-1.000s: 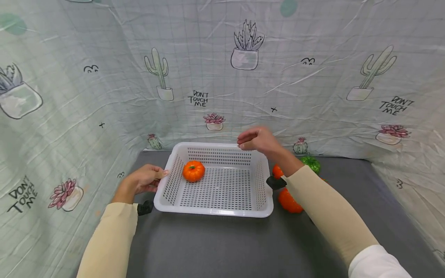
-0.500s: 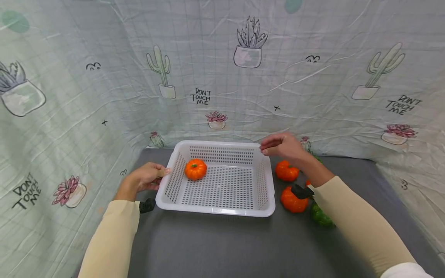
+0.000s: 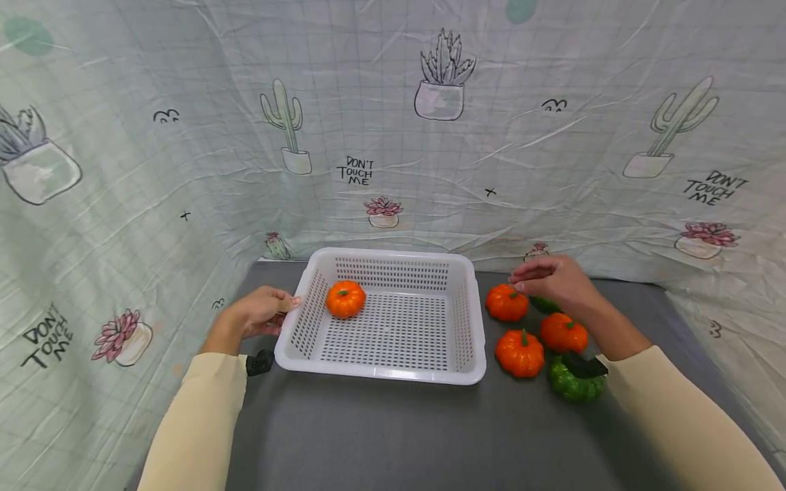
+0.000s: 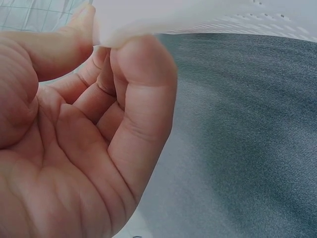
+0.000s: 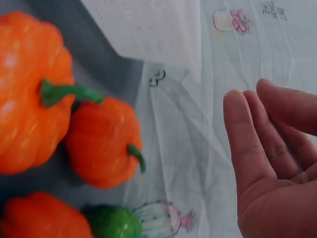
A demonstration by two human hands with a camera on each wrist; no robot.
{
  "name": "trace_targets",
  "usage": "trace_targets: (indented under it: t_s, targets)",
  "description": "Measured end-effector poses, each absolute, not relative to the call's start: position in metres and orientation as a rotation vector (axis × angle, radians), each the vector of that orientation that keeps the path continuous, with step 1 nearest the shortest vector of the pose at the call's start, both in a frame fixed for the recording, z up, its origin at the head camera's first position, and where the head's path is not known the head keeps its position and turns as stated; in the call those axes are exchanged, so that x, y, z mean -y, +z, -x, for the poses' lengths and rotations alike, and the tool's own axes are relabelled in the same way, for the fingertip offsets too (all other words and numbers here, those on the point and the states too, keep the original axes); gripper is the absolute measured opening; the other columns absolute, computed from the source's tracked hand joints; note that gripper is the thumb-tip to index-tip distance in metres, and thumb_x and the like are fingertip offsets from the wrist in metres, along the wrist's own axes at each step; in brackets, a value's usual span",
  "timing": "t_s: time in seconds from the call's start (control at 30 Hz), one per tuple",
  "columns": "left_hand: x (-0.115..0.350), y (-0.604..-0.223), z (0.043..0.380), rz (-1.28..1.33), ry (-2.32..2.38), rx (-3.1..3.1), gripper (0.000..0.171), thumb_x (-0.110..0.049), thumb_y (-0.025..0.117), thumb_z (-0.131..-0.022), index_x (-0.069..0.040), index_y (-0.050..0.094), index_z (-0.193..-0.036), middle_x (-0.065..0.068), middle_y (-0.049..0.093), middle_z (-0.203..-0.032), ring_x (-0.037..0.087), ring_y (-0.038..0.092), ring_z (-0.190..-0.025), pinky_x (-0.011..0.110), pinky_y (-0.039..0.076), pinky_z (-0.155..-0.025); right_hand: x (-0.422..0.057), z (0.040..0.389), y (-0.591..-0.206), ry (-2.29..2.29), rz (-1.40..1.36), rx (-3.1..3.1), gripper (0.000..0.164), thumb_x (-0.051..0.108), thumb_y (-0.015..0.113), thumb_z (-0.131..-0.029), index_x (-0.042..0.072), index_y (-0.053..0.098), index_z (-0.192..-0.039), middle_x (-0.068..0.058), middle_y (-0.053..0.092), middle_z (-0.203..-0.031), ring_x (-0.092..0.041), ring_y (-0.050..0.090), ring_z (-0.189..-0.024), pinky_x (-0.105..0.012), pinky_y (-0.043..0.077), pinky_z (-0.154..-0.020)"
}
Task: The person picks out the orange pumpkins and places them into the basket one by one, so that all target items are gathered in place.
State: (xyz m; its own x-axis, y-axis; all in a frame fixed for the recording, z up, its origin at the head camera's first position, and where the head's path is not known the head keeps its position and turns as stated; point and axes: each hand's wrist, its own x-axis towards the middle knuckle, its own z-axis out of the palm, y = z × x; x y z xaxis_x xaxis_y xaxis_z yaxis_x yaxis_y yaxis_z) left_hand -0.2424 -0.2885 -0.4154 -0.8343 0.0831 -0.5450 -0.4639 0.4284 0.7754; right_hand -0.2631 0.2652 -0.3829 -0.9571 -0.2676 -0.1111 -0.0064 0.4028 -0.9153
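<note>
My left hand pinches the left rim of a white perforated plastic basket; in the left wrist view the thumb and curled index finger meet on that white rim. One small orange pumpkin with a green stem sits inside at the basket's left. My right hand holds nothing, its fingers nearly straight and the thumb apart. It hovers by the back orange pumpkin, right of the basket. Two more orange pumpkins lie nearer, with a green pumpkin in front, partly behind the wrist strap.
Another green item shows partly beneath the right hand. Everything stands on a dark grey tabletop. Cloth printed with cacti hangs close behind and along both sides.
My right hand has moved right, from above the basket's back rim to over the pumpkins, uncovering several of them. The left hand keeps its grip on the basket.
</note>
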Motion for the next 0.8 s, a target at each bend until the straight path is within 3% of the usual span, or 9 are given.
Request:
trace_targets:
  t_s: [0.13, 0.43, 0.6, 0.67, 0.8]
  targets:
    - [0.288, -0.416, 0.242, 0.316, 1.409, -2.172, 0.028, -0.031, 0.059, -0.108, -0.005, 0.069, -0.106, 0.004, 0.070, -0.090, 0.016, 0.063, -0.078, 0.030, 0.056, -0.069, -0.283, 0.256, -0.389, -1.534, 0.221, -2.471, 0.048, 0.018, 0.076, -0.096, -0.008, 0.061, -0.133, 0.011, 0.078, -0.108, -0.002, 0.074, -0.098, -0.021, 0.058, -0.088]
    - [0.287, -0.418, 0.244, 0.332, 1.411, -2.174, 0.029, -0.031, 0.059, -0.107, -0.004, 0.068, -0.108, 0.003, 0.069, -0.089, 0.016, 0.062, -0.077, 0.029, 0.056, -0.068, -0.321, 0.242, -0.408, -1.480, 0.127, -2.472, 0.054, 0.027, 0.074, -0.098, -0.004, 0.058, -0.140, 0.023, 0.075, -0.104, 0.003, 0.071, -0.097, -0.028, 0.059, -0.089]
    - [0.286, -0.417, 0.245, 0.328, 1.408, -2.173, 0.030, -0.032, 0.061, -0.106, -0.003, 0.068, -0.109, 0.004, 0.070, -0.089, 0.016, 0.063, -0.076, 0.029, 0.056, -0.067, -0.339, 0.235, -0.422, -1.616, 0.108, -2.420, 0.036, 0.016, 0.074, -0.098, 0.002, 0.066, -0.130, 0.021, 0.076, -0.101, -0.002, 0.074, -0.096, -0.027, 0.060, -0.086]
    - [0.286, -0.417, 0.244, 0.332, 1.408, -2.176, 0.030, -0.031, 0.061, -0.107, -0.003, 0.068, -0.110, 0.004, 0.070, -0.090, 0.016, 0.063, -0.076, 0.028, 0.056, -0.066, -0.345, 0.234, -0.426, -1.662, 0.107, -2.406, 0.026, 0.013, 0.073, -0.098, 0.010, 0.070, -0.124, 0.021, 0.076, -0.101, -0.003, 0.075, -0.095, -0.024, 0.059, -0.085]
    - [0.289, -0.416, 0.244, 0.333, 1.408, -2.178, 0.029, -0.031, 0.060, -0.107, -0.002, 0.068, -0.110, 0.004, 0.070, -0.090, 0.016, 0.063, -0.076, 0.028, 0.055, -0.066, -0.354, 0.232, -0.432, -1.702, 0.082, -2.409, 0.022, 0.011, 0.074, -0.097, 0.021, 0.073, -0.117, 0.021, 0.076, -0.102, -0.002, 0.075, -0.094, -0.016, 0.057, -0.082]
